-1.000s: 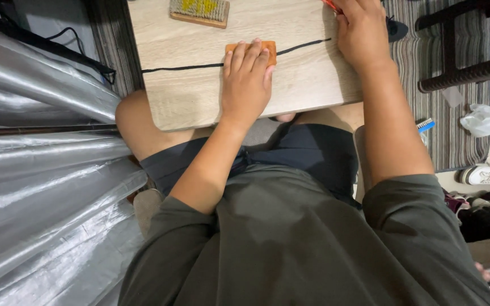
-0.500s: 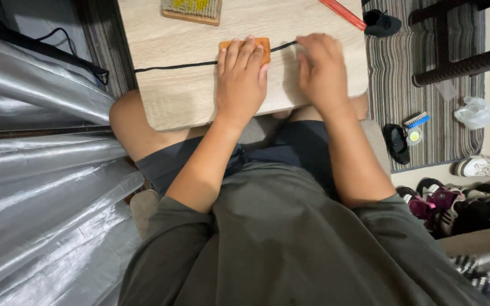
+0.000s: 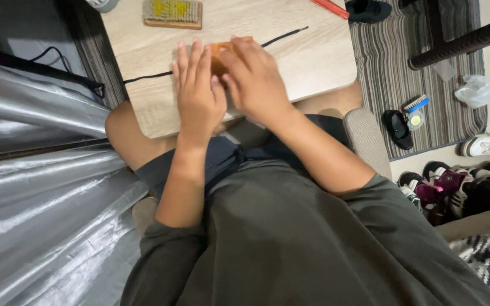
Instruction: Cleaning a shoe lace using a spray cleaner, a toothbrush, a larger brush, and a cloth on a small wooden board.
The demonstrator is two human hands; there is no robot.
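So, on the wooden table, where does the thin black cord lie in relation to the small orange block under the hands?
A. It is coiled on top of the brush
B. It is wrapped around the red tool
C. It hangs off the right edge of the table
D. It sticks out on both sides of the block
D: the black cord shows to the right of the orange block and again to its left, while both hands cover the block.
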